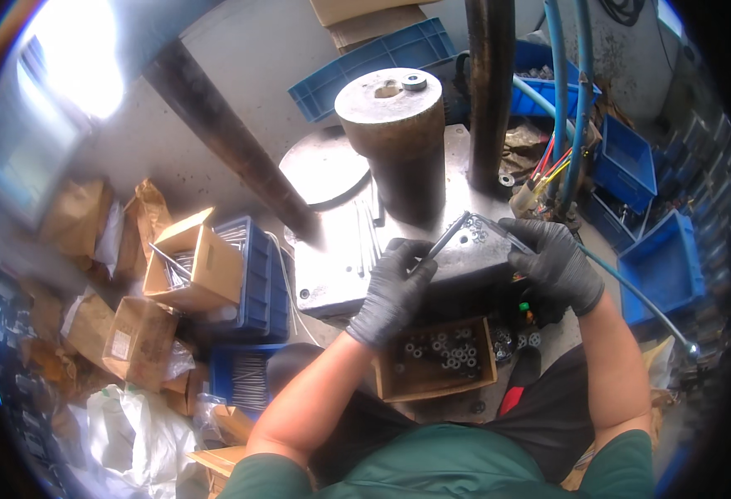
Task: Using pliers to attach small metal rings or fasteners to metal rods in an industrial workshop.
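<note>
My left hand, in a dark glove, is closed around a slim metal rod that slants up and to the right over the metal worktable. Its tip meets or nearly meets the end of a thin, dark tweezer-like tool, which my gloved right hand grips. I cannot make out this tool's exact kind. Several small metal rings lie on the table just beneath the two tips. Left of them, more metal rods rest on the worktable.
A thick metal column carries a loose ring on top. Dark posts flank it. Below the table edge sits a cardboard box of rings. Rod-filled boxes stand left; blue bins and hoses are right.
</note>
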`<action>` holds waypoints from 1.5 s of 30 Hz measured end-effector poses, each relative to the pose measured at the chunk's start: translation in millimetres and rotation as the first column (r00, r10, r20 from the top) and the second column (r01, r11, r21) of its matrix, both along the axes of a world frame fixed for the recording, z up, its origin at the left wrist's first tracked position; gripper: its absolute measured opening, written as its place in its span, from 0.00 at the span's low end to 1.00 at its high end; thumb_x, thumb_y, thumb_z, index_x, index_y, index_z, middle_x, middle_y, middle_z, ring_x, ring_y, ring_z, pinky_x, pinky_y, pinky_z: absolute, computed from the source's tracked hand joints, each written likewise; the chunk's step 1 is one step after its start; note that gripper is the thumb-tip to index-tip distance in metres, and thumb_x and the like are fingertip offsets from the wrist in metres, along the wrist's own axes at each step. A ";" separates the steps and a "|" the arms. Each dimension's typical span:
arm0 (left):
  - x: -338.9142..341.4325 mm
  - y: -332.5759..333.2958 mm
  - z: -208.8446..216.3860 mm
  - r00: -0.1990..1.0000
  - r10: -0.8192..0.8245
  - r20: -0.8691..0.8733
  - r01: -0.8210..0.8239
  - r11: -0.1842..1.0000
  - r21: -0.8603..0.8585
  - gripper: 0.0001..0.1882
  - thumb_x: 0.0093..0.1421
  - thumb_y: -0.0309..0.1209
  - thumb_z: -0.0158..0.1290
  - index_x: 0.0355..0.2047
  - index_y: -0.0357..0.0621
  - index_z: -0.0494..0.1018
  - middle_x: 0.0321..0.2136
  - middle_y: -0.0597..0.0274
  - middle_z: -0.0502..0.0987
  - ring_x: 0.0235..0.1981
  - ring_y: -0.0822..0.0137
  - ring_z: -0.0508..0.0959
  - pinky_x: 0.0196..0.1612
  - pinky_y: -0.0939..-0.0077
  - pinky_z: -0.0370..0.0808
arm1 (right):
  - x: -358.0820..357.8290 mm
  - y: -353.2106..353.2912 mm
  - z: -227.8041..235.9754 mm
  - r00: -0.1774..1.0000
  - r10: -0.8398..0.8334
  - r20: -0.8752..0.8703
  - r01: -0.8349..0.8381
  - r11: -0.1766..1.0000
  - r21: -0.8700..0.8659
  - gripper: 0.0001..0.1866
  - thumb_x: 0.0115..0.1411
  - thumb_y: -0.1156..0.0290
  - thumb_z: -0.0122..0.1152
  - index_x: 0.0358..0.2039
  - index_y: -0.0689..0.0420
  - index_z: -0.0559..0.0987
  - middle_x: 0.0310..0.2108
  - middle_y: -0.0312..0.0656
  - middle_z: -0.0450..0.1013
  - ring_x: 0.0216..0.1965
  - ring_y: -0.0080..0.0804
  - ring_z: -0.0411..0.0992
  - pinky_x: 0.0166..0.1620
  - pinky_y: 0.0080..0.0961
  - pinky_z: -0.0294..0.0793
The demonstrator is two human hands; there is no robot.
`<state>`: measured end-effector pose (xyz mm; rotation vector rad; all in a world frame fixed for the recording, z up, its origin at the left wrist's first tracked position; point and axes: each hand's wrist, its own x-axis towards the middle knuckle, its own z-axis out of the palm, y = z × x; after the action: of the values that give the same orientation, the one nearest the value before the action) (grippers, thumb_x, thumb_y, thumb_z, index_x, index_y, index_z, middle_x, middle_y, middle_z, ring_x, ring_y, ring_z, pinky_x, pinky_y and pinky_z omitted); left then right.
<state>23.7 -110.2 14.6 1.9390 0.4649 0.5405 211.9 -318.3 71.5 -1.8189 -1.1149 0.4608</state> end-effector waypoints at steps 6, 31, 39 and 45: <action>-9.5 2.3 7.5 0.996 -0.046 0.078 0.065 0.959 -0.277 0.16 0.67 0.33 0.63 0.51 0.39 0.81 0.39 0.62 0.79 0.43 0.71 0.78 0.49 0.73 0.77 | 7.3 -12.0 15.2 0.964 0.097 -0.247 -0.138 0.978 -0.154 0.26 0.57 0.79 0.64 0.58 0.64 0.79 0.48 0.47 0.83 0.48 0.27 0.79 0.56 0.29 0.77; -12.6 -1.4 13.2 0.928 -0.224 0.299 0.369 0.672 -0.643 0.27 0.58 0.31 0.55 0.57 0.31 0.74 0.47 0.50 0.83 0.47 0.62 0.83 0.55 0.70 0.79 | -22.7 9.6 1.2 0.911 0.404 -0.086 -0.413 0.895 -0.170 0.28 0.56 0.76 0.65 0.60 0.59 0.79 0.52 0.53 0.81 0.54 0.40 0.80 0.59 0.32 0.76; -12.5 -10.6 21.5 0.960 -0.133 0.248 0.278 0.580 -0.766 0.29 0.54 0.27 0.49 0.57 0.25 0.72 0.43 0.47 0.83 0.37 0.66 0.84 0.40 0.78 0.81 | -23.5 9.5 -1.0 0.917 0.397 0.030 -0.389 0.908 -0.154 0.27 0.56 0.76 0.66 0.59 0.59 0.80 0.51 0.55 0.80 0.51 0.43 0.81 0.58 0.35 0.77; -5.7 -9.2 22.9 0.964 -0.044 0.263 0.256 0.433 -0.865 0.31 0.55 0.28 0.49 0.60 0.26 0.69 0.39 0.50 0.82 0.21 0.73 0.75 0.28 0.85 0.75 | -31.9 17.2 -20.4 0.912 0.326 0.251 -0.299 0.944 -0.140 0.26 0.59 0.76 0.66 0.60 0.62 0.78 0.51 0.52 0.81 0.53 0.40 0.79 0.58 0.34 0.76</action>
<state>18.0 -119.4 37.5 0.8361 0.3256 0.2549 180.0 -301.1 51.1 -1.8324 -1.6132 0.4680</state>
